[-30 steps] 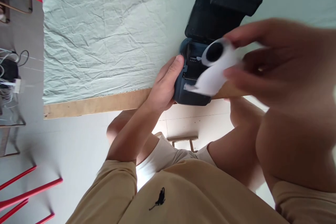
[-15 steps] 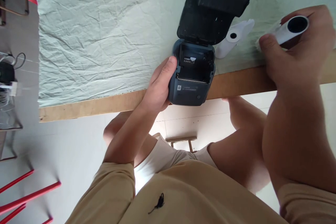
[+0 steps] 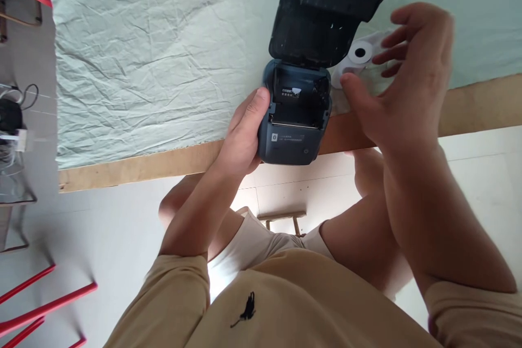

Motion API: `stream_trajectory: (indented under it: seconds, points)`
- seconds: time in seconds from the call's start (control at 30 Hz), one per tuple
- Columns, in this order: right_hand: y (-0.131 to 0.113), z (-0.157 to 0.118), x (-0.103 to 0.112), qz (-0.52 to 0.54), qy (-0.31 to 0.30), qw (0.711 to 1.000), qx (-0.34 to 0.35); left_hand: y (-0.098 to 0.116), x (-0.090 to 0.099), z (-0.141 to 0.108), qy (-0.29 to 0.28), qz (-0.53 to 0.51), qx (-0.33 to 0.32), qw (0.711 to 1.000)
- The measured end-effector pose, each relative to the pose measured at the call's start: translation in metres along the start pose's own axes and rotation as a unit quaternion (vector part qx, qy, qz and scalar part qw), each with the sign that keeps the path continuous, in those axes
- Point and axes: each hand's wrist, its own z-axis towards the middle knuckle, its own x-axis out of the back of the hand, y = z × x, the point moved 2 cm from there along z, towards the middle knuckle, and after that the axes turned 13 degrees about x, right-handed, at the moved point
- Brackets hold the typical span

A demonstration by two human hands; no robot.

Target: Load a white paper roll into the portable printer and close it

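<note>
My left hand grips a dark label printer by its left side, at the table's front edge. The printer's black lid is swung up and back, and its paper bay shows no roll inside. Just right of the printer a small white paper roll with a dark core hole sits on the cloth. Beside it my right hand is open, fingers spread and curved toward the roll. Whether a fingertip touches it, I cannot tell.
A wrinkled pale green cloth covers the table, which has a bare wooden front edge. Red metal bars and cables near a black object are at the left. A wooden stool stands below.
My right hand has let go of the larger white roll, which no longer shows, and moved left to the small roll. My left hand still holds the printer, nearly unmoved.
</note>
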Motion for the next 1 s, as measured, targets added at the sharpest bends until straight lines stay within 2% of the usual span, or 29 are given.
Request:
stream_trajectory:
  seconds: [0.1, 0.27, 0.37, 0.5, 0.67, 0.83, 0.9, 1.0]
  points:
    - [0.006, 0.004, -0.011, 0.006, -0.018, 0.999, -0.03, 0.001, -0.001, -0.001, -0.001, 0.002, -0.003, 1.0]
    - [0.01, 0.006, -0.02, 0.055, -0.02, 0.996, -0.067, 0.0, 0.001, -0.002, 0.028, 0.003, 0.02, 0.999]
    - [0.001, 0.005, -0.02, 0.097, -0.038, 0.994, -0.043, 0.001, 0.003, -0.006, 0.015, -0.008, 0.007, 1.0]
    - [-0.009, 0.002, -0.021, 0.071, -0.029, 0.997, 0.022, 0.001, 0.003, -0.008, 0.002, -0.01, 0.02, 1.0]
    - [-0.007, -0.003, -0.019, 0.14, 0.008, 0.989, -0.047, 0.002, 0.003, -0.007, 0.027, -0.018, 0.027, 0.999]
    - [-0.004, -0.004, -0.011, 0.124, -0.049, 0.991, -0.029, 0.005, 0.0, -0.01, 0.01, 0.009, 0.015, 1.0]
    - [-0.003, -0.004, -0.009, 0.106, -0.046, 0.993, -0.028, 0.006, -0.001, -0.011, 0.019, 0.006, 0.014, 1.0]
    - [-0.003, -0.004, -0.01, 0.144, -0.034, 0.987, -0.057, 0.004, -0.001, -0.009, 0.037, -0.012, 0.024, 0.999]
